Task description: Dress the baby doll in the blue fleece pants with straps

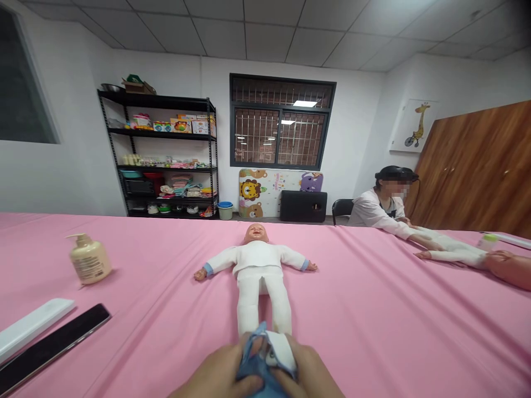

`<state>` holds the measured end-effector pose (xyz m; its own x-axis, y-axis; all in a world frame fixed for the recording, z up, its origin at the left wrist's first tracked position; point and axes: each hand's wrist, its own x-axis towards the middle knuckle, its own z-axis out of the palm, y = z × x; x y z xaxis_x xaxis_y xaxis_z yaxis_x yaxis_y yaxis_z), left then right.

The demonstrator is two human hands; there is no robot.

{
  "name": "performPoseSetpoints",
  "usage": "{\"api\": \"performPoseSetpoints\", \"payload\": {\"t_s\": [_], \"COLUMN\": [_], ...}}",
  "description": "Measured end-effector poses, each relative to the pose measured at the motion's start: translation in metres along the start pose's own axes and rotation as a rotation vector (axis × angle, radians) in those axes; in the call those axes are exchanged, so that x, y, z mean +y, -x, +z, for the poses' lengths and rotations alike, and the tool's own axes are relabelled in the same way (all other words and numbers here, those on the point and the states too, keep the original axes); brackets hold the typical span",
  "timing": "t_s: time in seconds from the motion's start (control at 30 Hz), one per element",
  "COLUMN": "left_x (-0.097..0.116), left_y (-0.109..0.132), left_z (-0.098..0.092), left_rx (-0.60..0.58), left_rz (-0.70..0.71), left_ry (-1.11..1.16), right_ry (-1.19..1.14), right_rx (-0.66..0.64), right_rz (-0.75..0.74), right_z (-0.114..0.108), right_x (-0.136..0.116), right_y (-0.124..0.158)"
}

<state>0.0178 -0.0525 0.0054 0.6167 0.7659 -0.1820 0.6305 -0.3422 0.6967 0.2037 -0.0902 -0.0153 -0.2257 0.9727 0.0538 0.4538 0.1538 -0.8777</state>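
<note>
A baby doll lies on its back on the pink cloth, arms spread, dressed in a white top and white trousers with blue cuffs at the wrists. At its feet, my left hand and my right hand grip a small blue cloth garment with a white edge. The left hand closes on the blue side, its thumb over the cloth. The right hand holds by the white part, which bears a small round spot. Which piece of clothing it is, I cannot tell. The doll's feet are hidden behind my hands and the cloth.
On the left stand a cream pump bottle, a white flat case and a dark phone-like slab. At the right, a person reaches over another doll. A black shelf stands against the back wall.
</note>
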Motion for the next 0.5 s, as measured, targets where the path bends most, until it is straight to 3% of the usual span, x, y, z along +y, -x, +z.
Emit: {"api": "performPoseSetpoints", "payload": {"t_s": [0.07, 0.17, 0.37, 0.5], "left_x": [-0.014, -0.029, -0.041, -0.053], "left_y": [-0.019, -0.044, -0.082, -0.096], "left_z": [0.0, -0.001, -0.016, -0.025], "left_rx": [0.038, 0.083, 0.144, 0.224], "left_rz": [-0.028, -0.03, -0.093, -0.092], "left_ry": [-0.19, -0.361, -0.457, -0.412], "right_ry": [0.357, 0.772, 0.992, 0.986], "right_rx": [0.086, 0.156, 0.107, -0.001], "right_rz": [0.019, -0.083, -0.308, -0.273], "right_z": [0.002, 0.005, 0.003, 0.001], "right_x": [0.01, 0.026, 0.046, 0.041], "right_y": [-0.027, -0.064, -0.119, -0.14]}}
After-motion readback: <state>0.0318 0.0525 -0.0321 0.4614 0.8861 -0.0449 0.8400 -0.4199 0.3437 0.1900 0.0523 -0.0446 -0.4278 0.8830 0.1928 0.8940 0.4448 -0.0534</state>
